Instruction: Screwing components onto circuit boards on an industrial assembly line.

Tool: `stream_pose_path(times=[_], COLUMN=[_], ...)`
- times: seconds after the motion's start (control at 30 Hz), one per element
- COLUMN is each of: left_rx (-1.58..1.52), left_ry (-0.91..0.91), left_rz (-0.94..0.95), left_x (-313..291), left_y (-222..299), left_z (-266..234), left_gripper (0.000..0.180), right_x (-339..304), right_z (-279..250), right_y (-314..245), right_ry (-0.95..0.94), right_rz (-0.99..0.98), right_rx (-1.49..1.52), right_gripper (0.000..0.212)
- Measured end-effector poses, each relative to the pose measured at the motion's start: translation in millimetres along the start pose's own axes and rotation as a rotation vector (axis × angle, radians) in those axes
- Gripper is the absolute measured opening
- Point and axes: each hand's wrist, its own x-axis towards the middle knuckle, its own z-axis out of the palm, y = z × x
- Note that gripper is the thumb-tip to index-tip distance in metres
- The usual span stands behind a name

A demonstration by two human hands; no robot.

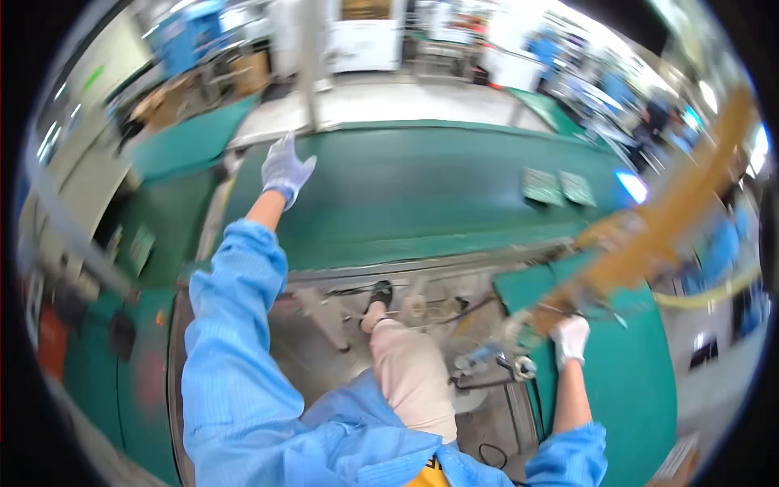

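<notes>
My left hand (286,169), in a white knit glove, reaches over the left end of a green conveyor belt (389,195). Its fingers are apart with nothing in them. Far to the right, two flat green packets (542,187) lie side by side on the belt. My right hand (570,339), also gloved, is at a green-topped side table (625,365), next to the lower end of a blurred tan bar (673,219). That hand looks curled closed; what it holds, if anything, is hidden.
A metal rail (422,268) edges the belt's near side. Below are a clamp-like metal fitting (523,369), cables and my foot (378,300). Another green surface (97,381) lies at left, with a small packet (141,247) farther up. A post (308,73) stands beyond the belt.
</notes>
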Motion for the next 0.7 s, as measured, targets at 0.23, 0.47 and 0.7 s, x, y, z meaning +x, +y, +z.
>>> stream_pose_path(times=[0.23,0.47,0.7], left_rx=[-0.079,-0.059,-0.127], left_ry=[0.178,-0.212,-0.197], left_rz=[0.683,0.911,1.027], left_x=[-61.2,-97.4,-110.7], left_y=[245.9,389.2,453.9], left_z=[90.9,101.2,139.9], left_gripper=[0.086,0.084,0.083], right_x=[7.8,10.2,14.5], right_z=[-18.1,-21.7,-17.3], right_y=[28.6,41.3,47.6], right_ry=[0.029,-0.021,0.111], right_rz=[0.086,-0.009,-0.168], right_rx=[0.058,0.034,-0.101], right_gripper=[0.034,0.033,0.03])
